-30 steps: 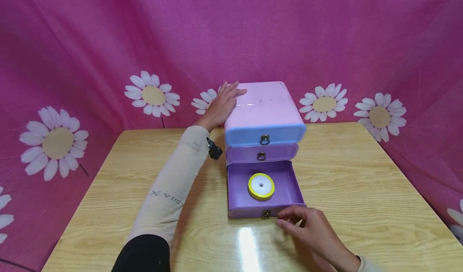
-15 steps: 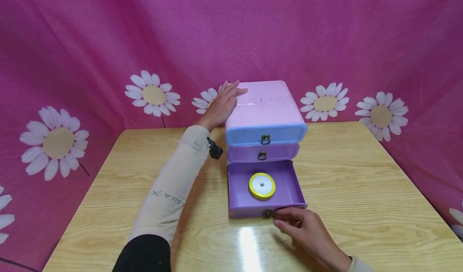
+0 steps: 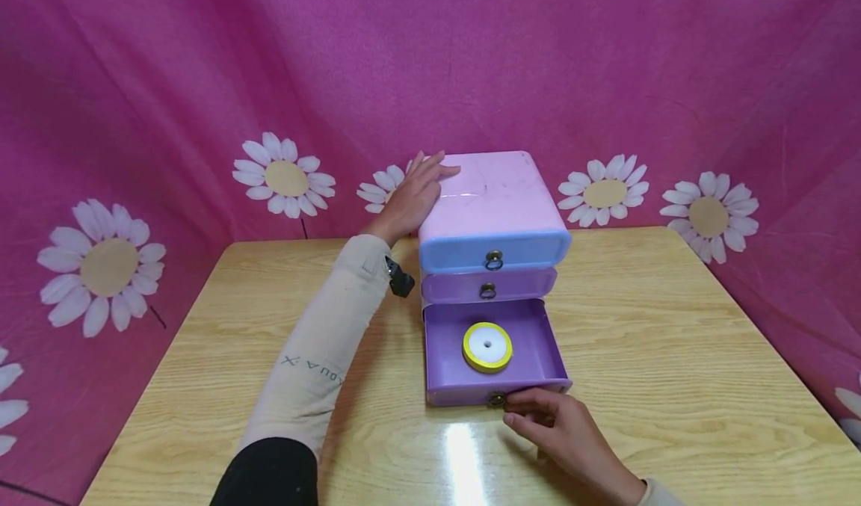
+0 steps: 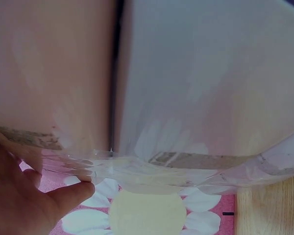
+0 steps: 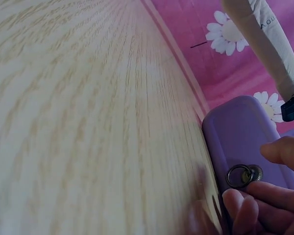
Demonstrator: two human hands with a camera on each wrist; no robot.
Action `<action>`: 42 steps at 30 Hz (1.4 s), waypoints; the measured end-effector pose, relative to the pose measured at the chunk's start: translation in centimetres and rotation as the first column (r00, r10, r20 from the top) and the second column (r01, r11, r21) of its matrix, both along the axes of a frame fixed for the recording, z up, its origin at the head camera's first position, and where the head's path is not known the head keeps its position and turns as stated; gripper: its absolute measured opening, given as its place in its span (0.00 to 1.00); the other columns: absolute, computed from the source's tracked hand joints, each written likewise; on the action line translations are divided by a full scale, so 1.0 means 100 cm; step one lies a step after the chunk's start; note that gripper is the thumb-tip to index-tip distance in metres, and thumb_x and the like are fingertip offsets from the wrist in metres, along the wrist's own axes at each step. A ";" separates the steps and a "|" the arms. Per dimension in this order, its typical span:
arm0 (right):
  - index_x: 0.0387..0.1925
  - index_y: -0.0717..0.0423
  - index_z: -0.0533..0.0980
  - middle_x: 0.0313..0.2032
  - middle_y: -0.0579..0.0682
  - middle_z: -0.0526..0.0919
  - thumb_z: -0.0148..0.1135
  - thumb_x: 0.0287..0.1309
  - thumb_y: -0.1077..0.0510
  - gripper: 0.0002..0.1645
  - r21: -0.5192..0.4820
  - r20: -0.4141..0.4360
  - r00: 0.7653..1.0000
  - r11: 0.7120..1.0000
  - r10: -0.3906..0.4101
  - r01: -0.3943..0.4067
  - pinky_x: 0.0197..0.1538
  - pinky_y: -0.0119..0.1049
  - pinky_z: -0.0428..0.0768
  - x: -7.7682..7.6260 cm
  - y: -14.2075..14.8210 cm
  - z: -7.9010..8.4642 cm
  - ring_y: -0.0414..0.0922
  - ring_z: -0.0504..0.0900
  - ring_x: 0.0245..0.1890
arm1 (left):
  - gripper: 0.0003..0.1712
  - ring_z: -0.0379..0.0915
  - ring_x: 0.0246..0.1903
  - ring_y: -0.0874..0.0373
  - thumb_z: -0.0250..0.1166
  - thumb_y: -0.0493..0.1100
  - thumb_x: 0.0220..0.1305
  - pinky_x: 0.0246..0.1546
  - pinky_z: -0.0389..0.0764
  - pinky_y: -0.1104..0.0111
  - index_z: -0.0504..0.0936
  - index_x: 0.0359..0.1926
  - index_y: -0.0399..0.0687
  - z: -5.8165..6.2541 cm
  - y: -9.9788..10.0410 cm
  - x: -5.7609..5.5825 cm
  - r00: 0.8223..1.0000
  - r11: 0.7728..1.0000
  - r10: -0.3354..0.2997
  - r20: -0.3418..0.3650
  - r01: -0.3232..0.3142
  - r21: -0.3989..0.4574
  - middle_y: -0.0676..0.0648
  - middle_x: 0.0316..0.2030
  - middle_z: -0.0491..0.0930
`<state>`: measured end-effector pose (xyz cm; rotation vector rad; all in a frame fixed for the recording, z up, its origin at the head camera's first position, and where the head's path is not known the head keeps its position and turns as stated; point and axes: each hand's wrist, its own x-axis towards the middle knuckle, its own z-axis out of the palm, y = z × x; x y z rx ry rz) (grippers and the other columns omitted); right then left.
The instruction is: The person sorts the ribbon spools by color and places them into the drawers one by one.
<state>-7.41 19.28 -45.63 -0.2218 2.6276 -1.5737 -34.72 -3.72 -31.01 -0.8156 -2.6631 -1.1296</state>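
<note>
A small chest of drawers with a pink top point(image 3: 498, 192) stands on the table, its bottom purple drawer point(image 3: 531, 341) pulled out. In that drawer lies a white roll with a yellow rim point(image 3: 487, 345). My left hand point(image 3: 412, 201) rests on the chest's top left edge, fingers spread; the left wrist view has the chest's side filling most of it. At the drawer front, my right hand point(image 3: 561, 427) has its fingertips right beside the brass ring pull point(image 5: 240, 175). The thumb point(image 5: 284, 151) stays apart from the ring.
Above the bottom drawer are a closed purple drawer point(image 3: 447, 288) and a closed blue drawer point(image 3: 451, 253), each with a ring pull. The wooden table point(image 3: 673, 356) reaches back to a pink cloth point(image 3: 430, 57) printed with white daisies.
My right hand has shifted slightly left along the drawer front, bringing its fingertips up to the ring pull. The left hand, the drawer and the roll hold their places.
</note>
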 end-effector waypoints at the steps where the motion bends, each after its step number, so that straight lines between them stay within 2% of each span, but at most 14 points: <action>1: 0.40 0.55 0.83 0.34 0.43 0.86 0.70 0.53 0.50 0.16 -0.003 0.006 1.000 1.000 -0.001 0.001 0.33 0.30 0.81 0.000 0.000 0.000 0.36 0.83 0.32 | 0.28 0.28 0.75 0.57 0.37 0.47 0.71 0.72 0.36 0.50 0.71 0.67 0.59 0.000 0.000 0.000 1.000 1.000 0.000 0.000 0.000 0.001 0.53 0.75 0.50; 7: 0.41 0.60 0.81 0.35 0.47 0.87 0.69 0.55 0.52 0.17 -0.070 0.023 1.000 0.997 0.020 -0.018 0.35 0.31 0.82 0.000 -0.002 -0.001 0.37 0.84 0.33 | 0.27 0.27 0.75 0.57 0.38 0.47 0.71 0.72 0.35 0.50 0.71 0.67 0.59 0.000 -0.001 0.001 1.000 1.000 -0.001 0.009 0.001 0.008 0.53 0.75 0.49; 13: 0.45 0.66 0.78 0.38 0.55 0.86 0.67 0.57 0.55 0.20 -0.181 0.115 0.993 0.984 0.028 -0.006 0.34 0.32 0.82 0.002 -0.006 -0.001 0.42 0.85 0.35 | 0.28 0.27 0.74 0.58 0.38 0.48 0.71 0.71 0.35 0.49 0.71 0.67 0.60 -0.001 -0.001 0.000 1.000 1.000 -0.003 0.013 0.003 0.005 0.55 0.75 0.49; 18: 0.47 0.69 0.76 0.41 0.59 0.85 0.66 0.59 0.58 0.20 -0.232 0.137 0.990 0.973 0.036 -0.003 0.32 0.32 0.82 0.003 -0.007 -0.002 0.44 0.85 0.36 | 0.27 0.27 0.75 0.57 0.39 0.47 0.71 0.71 0.35 0.49 0.70 0.67 0.60 0.000 -0.002 0.002 1.000 1.000 0.001 0.015 -0.001 0.000 0.55 0.75 0.49; 24: 0.49 0.70 0.75 0.42 0.60 0.85 0.65 0.60 0.57 0.22 -0.246 0.152 0.987 0.969 0.050 -0.011 0.26 0.33 0.80 0.004 -0.007 -0.002 0.43 0.84 0.34 | 0.27 0.27 0.75 0.57 0.38 0.47 0.71 0.72 0.35 0.50 0.71 0.67 0.60 0.001 -0.001 0.001 1.000 1.000 0.000 0.019 0.000 0.003 0.55 0.75 0.49; 29: 0.50 0.71 0.75 0.40 0.61 0.85 0.64 0.60 0.57 0.23 -0.256 0.195 0.980 0.967 0.045 0.006 0.21 0.33 0.77 0.003 -0.007 -0.003 0.41 0.83 0.28 | 0.27 0.27 0.75 0.56 0.39 0.47 0.71 0.72 0.35 0.50 0.71 0.67 0.59 0.001 -0.001 0.002 1.000 1.000 0.001 0.014 -0.001 0.004 0.54 0.75 0.49; 36: 0.47 0.74 0.75 0.37 0.62 0.86 0.63 0.60 0.62 0.19 -0.295 0.176 0.984 0.955 0.029 0.025 0.20 0.32 0.77 -0.001 -0.010 -0.006 0.39 0.82 0.26 | 0.27 0.26 0.74 0.60 0.39 0.48 0.71 0.72 0.34 0.50 0.70 0.67 0.61 0.003 0.000 0.003 1.000 1.000 -0.004 0.028 0.004 0.007 0.56 0.75 0.48; 42: 0.43 0.74 0.77 0.33 0.59 0.86 0.65 0.58 0.62 0.17 -0.289 0.178 0.984 0.955 -0.010 0.062 0.21 0.31 0.77 -0.002 -0.012 -0.008 0.38 0.83 0.25 | 0.27 0.26 0.74 0.59 0.39 0.48 0.71 0.72 0.34 0.50 0.70 0.67 0.61 0.002 0.000 0.003 0.999 1.000 0.000 0.039 0.000 0.006 0.56 0.75 0.48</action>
